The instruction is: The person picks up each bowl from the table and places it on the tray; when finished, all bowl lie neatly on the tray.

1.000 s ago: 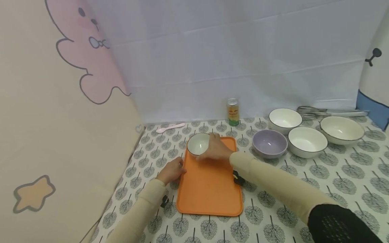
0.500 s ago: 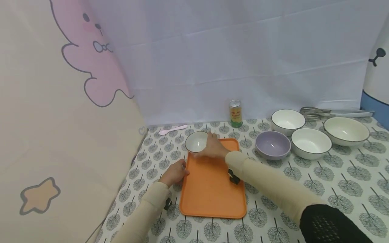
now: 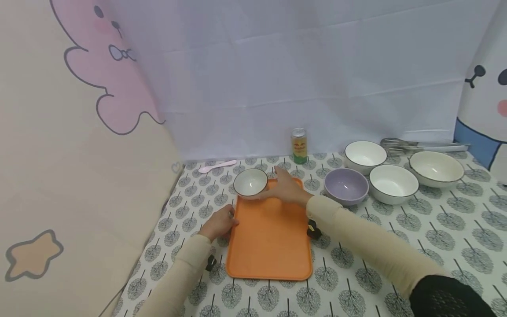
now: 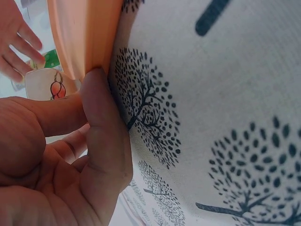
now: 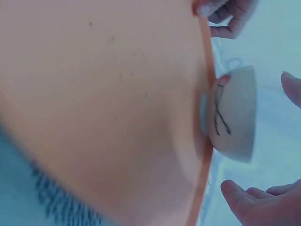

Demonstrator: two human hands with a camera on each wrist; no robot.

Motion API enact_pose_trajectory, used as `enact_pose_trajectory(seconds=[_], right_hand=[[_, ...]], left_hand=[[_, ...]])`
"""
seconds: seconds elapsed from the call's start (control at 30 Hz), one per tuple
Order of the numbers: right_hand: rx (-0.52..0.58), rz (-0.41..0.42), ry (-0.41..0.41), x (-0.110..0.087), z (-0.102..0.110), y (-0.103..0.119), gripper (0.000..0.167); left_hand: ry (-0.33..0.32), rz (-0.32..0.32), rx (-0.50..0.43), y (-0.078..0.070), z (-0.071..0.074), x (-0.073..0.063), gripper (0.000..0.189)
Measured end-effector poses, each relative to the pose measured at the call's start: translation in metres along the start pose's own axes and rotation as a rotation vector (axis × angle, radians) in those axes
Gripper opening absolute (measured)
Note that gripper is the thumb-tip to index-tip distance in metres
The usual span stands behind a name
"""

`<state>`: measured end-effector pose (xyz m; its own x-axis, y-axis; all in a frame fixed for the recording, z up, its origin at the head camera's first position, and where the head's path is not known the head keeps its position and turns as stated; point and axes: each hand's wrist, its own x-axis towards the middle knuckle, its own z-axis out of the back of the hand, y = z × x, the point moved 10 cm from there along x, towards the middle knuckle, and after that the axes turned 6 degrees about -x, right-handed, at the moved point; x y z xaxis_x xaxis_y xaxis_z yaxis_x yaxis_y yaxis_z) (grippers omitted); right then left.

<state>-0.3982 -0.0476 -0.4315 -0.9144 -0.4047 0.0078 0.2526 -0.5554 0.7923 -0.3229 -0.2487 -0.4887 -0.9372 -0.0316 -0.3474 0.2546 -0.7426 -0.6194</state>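
Observation:
A white bowl with a dark rim (image 3: 251, 182) stands upright at the far left corner of an orange tray (image 3: 269, 246). In the right wrist view a painted design shows on the bowl's side (image 5: 237, 110), and its foot is on the tray. My right hand (image 3: 288, 188) is just right of the bowl, fingers and thumb spread. A gap separates its fingers (image 5: 235, 193) from the bowl in the right wrist view. My left hand (image 3: 218, 223) pinches the tray's left edge between thumb and finger, seen close in the left wrist view (image 4: 70, 141).
Right of the tray stand a purple bowl (image 3: 346, 187) and several white bowls, one of them here (image 3: 394, 184). Whisks (image 3: 424, 146) lie behind them. At the back are a drink can (image 3: 299, 146) and a pink spoon (image 3: 217, 166). A patterned cloth (image 3: 431, 264) covers the table.
The bowl has shifted slightly towards the tray's far left corner. My right hand has let go of it and drawn back to the right. My left hand stays at the tray's edge.

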Motion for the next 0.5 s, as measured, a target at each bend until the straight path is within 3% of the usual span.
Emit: enact_pose_trajectory(seconds=[0.23, 0.5], right_hand=[[-0.067, -0.011, -0.022, -0.020, 0.036, -0.002, 0.114], [-0.093, -0.023, -0.075, -0.042, 0.075, -0.014, 0.119]], left_hand=[[0.013, 0.010, -0.021, 0.002, 0.000, 0.002, 0.026], [0.016, 0.036, -0.025, 0.005, -0.002, 0.003, 0.026]])
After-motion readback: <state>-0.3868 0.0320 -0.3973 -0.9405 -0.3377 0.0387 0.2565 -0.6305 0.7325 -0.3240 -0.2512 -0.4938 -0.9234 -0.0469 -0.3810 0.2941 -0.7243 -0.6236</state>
